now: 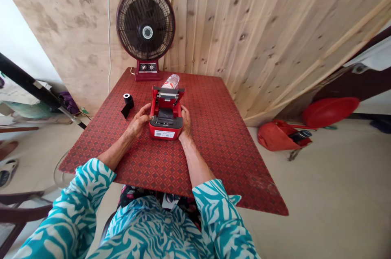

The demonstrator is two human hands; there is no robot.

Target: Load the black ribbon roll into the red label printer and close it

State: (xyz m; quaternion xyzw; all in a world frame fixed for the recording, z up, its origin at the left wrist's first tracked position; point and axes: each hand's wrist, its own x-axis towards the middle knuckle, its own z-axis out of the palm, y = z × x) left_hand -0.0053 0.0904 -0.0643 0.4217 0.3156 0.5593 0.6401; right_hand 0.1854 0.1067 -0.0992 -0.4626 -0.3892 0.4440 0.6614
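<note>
A red label printer stands on the table with its lid tipped up and back. Black ribbon lies across the inside, and a white sticker is on its near face. My left hand grips the printer's left side, fingers along the casing. On the opposite side, my right hand is wrapped around the casing, part of its fingers hidden behind it. Left of the printer sits a small roll of black ribbon on a white core, with a loose length trailing toward me.
Behind the printer lies a clear plastic bottle. A dark red fan stands at the back edge of the red patterned table, against a wooden wall. On the floor to the right are a red bag and a red basin.
</note>
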